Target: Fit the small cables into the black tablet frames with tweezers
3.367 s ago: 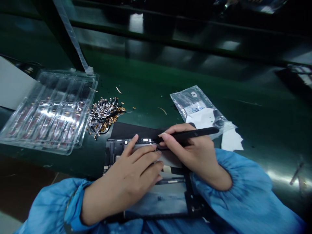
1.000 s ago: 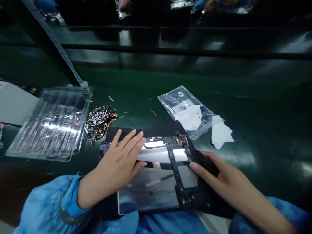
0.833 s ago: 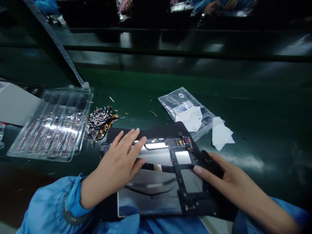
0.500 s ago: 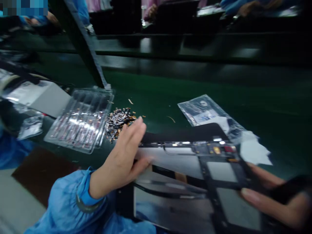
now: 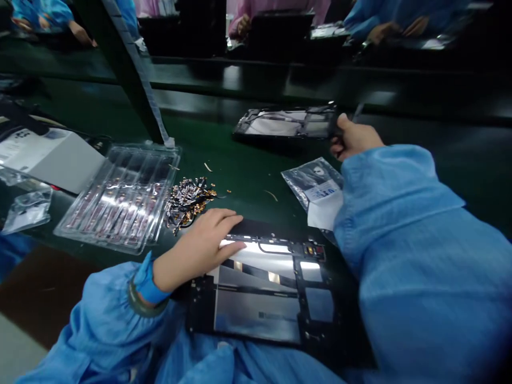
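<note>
An opened tablet (image 5: 260, 314), black-framed with silver panels and dark strip cables inside, lies in front of me near my lap. Across its upper left corner rests my left hand (image 5: 206, 240), fingers stretched out and thumb spread on the inner panel. Farther back, my right hand (image 5: 356, 138) is closed on the right end of a second opened tablet (image 5: 276, 122), which is at the far side of the green table. Its inner side with light panels faces up; whether it touches the table I cannot tell. The fingertips of my right hand are partly hidden.
Left on the table (image 5: 248, 186) are a clear plastic tray (image 5: 120, 197) of small parts, a pile of small metal parts (image 5: 188, 200), and a white box (image 5: 60, 160). A clear bag (image 5: 316, 186) with a label lies by my right sleeve. Co-workers' hands (image 5: 384, 32) show beyond.
My right hand has moved from the near tablet's right side to the far side of the table, now gripping the second tablet. The near tablet lies lower and flatter. My left hand stays on it.
</note>
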A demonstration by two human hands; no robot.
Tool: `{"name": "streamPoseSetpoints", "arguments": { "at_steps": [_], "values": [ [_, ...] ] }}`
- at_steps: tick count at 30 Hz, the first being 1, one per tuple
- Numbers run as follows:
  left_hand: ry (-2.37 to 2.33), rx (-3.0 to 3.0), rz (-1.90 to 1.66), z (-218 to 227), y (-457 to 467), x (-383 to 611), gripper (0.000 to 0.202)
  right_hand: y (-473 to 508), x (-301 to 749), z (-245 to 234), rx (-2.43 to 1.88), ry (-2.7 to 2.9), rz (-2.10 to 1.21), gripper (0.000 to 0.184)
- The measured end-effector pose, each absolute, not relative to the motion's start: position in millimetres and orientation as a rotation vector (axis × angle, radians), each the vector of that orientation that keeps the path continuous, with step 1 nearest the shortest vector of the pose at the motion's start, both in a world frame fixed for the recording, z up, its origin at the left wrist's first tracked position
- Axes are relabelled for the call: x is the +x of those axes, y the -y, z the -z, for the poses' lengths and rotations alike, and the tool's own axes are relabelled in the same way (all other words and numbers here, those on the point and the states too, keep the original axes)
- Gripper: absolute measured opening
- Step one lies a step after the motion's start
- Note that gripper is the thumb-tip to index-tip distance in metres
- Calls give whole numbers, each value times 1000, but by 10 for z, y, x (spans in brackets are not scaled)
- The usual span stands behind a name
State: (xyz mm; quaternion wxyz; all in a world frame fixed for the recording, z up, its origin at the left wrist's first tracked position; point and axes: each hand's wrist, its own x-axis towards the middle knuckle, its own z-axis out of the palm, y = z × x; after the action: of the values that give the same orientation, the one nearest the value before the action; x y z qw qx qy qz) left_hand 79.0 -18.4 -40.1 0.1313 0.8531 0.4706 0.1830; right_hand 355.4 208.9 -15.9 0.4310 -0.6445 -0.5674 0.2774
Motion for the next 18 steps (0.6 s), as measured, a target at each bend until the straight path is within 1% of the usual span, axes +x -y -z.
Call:
{"name": "streamPoseSetpoints", "arguments": {
  "at_steps": [2,4,5,8,10,14,16,18],
  "values": [
    [-1333,2601,-363,430,104,907,51,-1993,3559,64,-1746,1312,-758,43],
    [-1313,2700,-219,439,19,976,51,-1765,3568,-53,-1795,1270,-803,34],
    [-1290,2743,-162,436,-23,997,49,-1612,3575,-110,-1798,1271,-827,35],
    [-1242,2786,-28,420,-132,1035,29,-1080,3621,-224,-1774,1335,-888,34],
    [-1269,2751,7,421,-189,1046,23,-734,3688,-231,-1779,1498,-910,36],
    [-1382,2676,-70,407,-266,1004,20,-227,3868,-88,-1723,1867,-911,48],
    [-1497,2547,-199,352,-296,939,22,-68,3915,35,-1701,1854,-915,49],
    [-1622,2271,-384,265,-332,847,29,52,3909,174,-1735,1767,-990,49]
  ]
}}
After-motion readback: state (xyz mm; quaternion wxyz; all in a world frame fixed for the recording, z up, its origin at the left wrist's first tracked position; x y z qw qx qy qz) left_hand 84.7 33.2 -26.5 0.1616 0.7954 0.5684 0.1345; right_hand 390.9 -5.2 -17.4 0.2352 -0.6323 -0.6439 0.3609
